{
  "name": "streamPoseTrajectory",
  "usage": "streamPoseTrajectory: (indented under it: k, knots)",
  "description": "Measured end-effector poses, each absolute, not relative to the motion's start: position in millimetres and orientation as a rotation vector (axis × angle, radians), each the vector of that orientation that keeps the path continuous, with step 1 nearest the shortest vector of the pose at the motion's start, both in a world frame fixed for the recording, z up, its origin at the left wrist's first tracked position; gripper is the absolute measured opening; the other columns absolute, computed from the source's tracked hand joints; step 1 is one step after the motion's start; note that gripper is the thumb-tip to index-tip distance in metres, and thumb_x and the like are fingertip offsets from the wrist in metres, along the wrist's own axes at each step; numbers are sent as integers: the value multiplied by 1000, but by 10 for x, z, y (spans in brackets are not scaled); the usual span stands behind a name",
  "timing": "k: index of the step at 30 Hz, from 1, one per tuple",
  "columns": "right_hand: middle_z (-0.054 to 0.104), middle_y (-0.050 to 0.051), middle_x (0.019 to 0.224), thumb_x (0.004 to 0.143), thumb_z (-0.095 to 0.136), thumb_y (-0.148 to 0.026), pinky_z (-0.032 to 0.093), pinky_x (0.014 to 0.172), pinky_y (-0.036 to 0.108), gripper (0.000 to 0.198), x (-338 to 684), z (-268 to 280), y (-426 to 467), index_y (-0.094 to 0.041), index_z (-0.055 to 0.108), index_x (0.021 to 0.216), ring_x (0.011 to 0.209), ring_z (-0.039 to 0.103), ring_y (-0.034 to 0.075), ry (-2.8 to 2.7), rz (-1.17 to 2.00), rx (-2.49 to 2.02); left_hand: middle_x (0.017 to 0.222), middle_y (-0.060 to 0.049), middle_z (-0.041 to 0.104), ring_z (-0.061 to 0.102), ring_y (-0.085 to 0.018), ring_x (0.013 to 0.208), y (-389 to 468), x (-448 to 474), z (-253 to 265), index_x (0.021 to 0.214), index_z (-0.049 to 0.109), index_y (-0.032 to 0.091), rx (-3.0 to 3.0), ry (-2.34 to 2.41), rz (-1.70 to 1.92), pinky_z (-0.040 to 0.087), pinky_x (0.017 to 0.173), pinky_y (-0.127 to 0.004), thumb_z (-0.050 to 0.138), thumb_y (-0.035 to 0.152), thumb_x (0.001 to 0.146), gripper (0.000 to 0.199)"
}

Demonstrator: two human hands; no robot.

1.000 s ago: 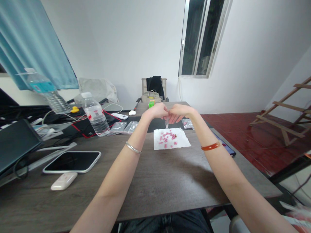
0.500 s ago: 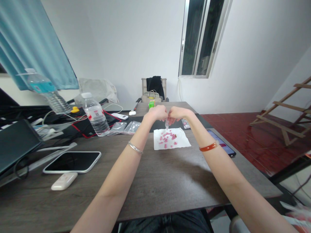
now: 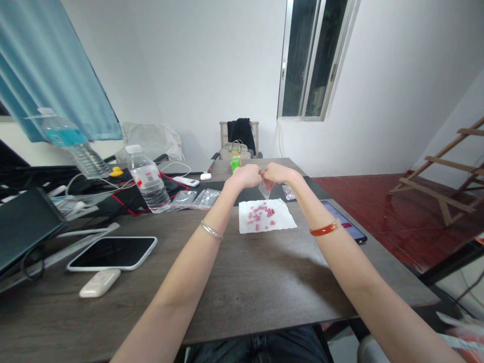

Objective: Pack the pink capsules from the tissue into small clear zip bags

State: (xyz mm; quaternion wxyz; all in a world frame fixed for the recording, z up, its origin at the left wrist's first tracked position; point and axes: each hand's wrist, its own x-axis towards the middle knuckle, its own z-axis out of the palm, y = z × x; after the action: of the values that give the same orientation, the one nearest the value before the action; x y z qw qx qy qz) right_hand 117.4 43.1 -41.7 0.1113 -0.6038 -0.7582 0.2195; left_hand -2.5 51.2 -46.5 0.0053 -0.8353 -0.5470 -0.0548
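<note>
Both of my hands meet over the far edge of a white paper sheet (image 3: 247, 228). Between them hangs a small clear plastic bag (image 3: 265, 191). My left hand (image 3: 247, 176) is closed, its fingertips pinching the bag's upper edge. My right hand (image 3: 278, 174) is closed on the bag from the other side, fingers bent downward. What the bag holds is too small to tell. On the paper below lie several small pink beads (image 3: 258, 218), loosely scattered, with one brownish piece (image 3: 273, 212) among them.
A phone (image 3: 346, 224) lies right of my right forearm. To the left are a white-edged tablet (image 3: 113, 253), a white earphone case (image 3: 100, 283), water bottles (image 3: 149, 179) and clear packets (image 3: 206, 198). A green cube (image 3: 235, 163) stands behind my left hand; another small packet (image 3: 288, 192) lies right.
The plastic bag has shifted slightly right and spread wider between my hands. My right hand has turned a little. The pink beads on the paper look the same.
</note>
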Motion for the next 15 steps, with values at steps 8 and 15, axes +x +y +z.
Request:
streamPoseTrajectory:
  k: [8, 15]
  knots:
    - [73, 21, 81, 85, 45, -16, 54, 57, 23, 30, 1218, -383, 436, 2, 70, 83, 72, 71, 23, -2293, 477, -1805, 98, -16, 71, 66, -27, 97, 492, -47, -422, 95, 70, 13, -2524, -1789, -276, 50, 75, -29, 42, 30, 83, 35]
    - [73, 21, 79, 85, 47, -18, 56, 57, 26, 29, 1216, -411, 440, 1, 69, 84, 69, 71, 24, -2224, 599, -1791, 73, -10, 72, 67, -17, 65, 583, -93, -472, 71, 68, 12, -2701, -1850, -284, 50, 62, -22, 50, 24, 78, 23]
